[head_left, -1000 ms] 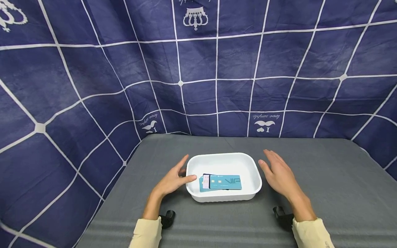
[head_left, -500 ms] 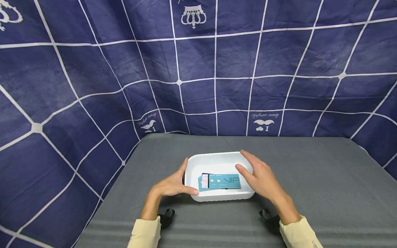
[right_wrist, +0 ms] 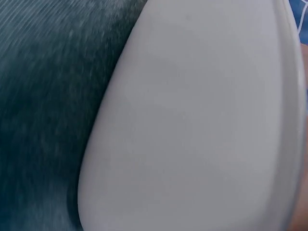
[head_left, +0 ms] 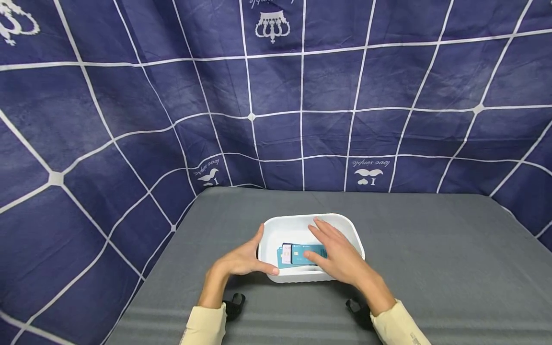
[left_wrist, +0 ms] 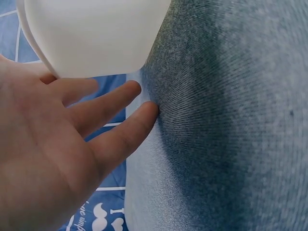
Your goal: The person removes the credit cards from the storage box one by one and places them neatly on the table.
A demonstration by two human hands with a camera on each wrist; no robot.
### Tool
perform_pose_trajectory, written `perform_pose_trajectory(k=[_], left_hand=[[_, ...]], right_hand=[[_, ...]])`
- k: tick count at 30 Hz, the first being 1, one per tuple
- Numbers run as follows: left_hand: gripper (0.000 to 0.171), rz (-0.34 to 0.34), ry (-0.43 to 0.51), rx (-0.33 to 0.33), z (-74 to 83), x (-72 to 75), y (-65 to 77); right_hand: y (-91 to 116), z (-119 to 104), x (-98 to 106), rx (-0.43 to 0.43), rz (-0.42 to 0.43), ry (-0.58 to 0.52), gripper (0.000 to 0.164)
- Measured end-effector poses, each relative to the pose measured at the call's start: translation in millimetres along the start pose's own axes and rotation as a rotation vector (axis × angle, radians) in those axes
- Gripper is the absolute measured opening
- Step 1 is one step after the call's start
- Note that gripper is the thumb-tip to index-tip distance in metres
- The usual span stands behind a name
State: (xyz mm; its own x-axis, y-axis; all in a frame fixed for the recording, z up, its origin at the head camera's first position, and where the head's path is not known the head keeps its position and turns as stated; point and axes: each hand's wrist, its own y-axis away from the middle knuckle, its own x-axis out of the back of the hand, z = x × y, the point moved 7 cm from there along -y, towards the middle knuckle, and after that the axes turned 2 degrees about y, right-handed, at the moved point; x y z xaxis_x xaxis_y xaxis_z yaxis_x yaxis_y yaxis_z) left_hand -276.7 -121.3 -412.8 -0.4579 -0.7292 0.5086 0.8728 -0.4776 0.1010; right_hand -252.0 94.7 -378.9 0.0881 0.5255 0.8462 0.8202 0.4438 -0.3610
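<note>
A white plastic tray (head_left: pixel 295 278) stands on the grey cloth with cards overlapping inside it. On top lies a teal card (head_left: pixel 302 250); a pale pink card (head_left: pixel 286 254) and another teal card (head_left: pixel 281 262) show from under it. My left hand (head_left: pixel 243 258) spans the tray's left end, thumb over the near rim and index finger at the left side. In the left wrist view its other fingers (left_wrist: pixel 122 132) stretch out beside the tray wall (left_wrist: pixel 96 38). My right hand (head_left: pixel 338 254) hovers over the cards, fingers extended, covering the top card's right end.
Grey cloth (head_left: pixel 431 249) covers the table around the tray. A dark blue curtain (head_left: pixel 327 134) with white grid lines hangs behind and at the left. The tray's outer wall (right_wrist: pixel 192 120) fills most of the right wrist view.
My right hand has moved left from beside the tray to above the cards. My left hand has come in against the tray's left end, its thumb now over the near rim.
</note>
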Motion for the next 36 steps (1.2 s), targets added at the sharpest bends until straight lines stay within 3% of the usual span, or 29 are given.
perform_pose_trajectory(k=[5,11,17,26,36], left_hand=[[0.132,-0.015,-0.001,0.018,-0.8,-5.2,-0.8],[0.132,-0.016,0.008,0.016,-2.1,-5.5,-0.2],[0.133,-0.032,0.027,0.019,-2.6,-5.8,0.5],[0.133,-0.005,0.014,0.05,-6.4,-1.4,-0.8],[0.134,-0.007,0.023,0.049,-4.9,-1.4,-0.7]], right_hand=[[-3.6,4.9,-15.2,-0.049,-0.109,-0.077,0.071],[-18.5,9.3,-33.3,-0.033,-0.196,-0.129,0.073],[-24.7,18.9,-51.1,-0.114,-0.312,-0.147,0.072],[-26.9,18.3,-53.9,-0.136,-0.362,-0.144,0.069],[-29.1,17.1,-52.9,-0.067,-0.35,-0.068,0.056]])
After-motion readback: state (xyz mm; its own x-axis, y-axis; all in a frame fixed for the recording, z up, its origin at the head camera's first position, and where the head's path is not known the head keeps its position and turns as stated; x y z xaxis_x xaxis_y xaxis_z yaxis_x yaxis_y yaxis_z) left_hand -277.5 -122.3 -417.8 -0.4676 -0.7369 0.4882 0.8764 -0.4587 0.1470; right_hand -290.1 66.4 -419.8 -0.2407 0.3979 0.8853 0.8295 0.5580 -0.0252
